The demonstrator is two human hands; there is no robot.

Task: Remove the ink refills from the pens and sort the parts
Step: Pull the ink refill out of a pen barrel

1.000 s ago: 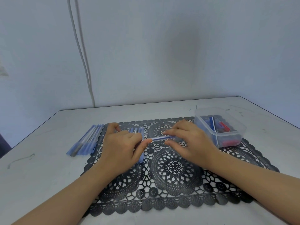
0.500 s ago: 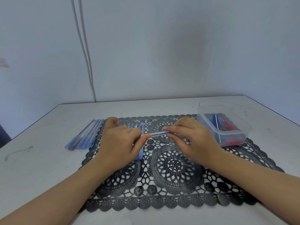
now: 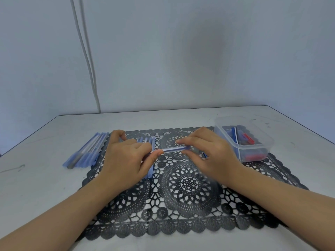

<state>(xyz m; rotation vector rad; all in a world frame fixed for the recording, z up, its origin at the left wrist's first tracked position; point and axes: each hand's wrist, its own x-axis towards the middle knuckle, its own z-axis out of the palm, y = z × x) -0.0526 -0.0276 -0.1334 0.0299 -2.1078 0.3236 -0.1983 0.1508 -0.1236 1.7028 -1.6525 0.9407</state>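
Both hands hold one clear blue pen (image 3: pixel 174 149) level above the black lace mat (image 3: pixel 183 211). My left hand (image 3: pixel 125 160) pinches its left end, and my right hand (image 3: pixel 208 151) grips its right end. A small blue tip (image 3: pixel 204 156) pokes out below my right hand. Several pale blue pens (image 3: pixel 85 151) lie in a row at the mat's left edge. More pale blue pieces (image 3: pixel 150 142) lie on the mat, mostly hidden behind my left hand. A clear plastic box (image 3: pixel 261 147) at the right holds blue and red parts.
The white table (image 3: pixel 36 187) meets a plain wall at the back, where two white cables (image 3: pixel 87 55) hang down at the left. The table's edges run diagonally at both sides.
Both hands stayed on the pen and shifted only slightly. The visible stretch of pen between them looks a little longer.
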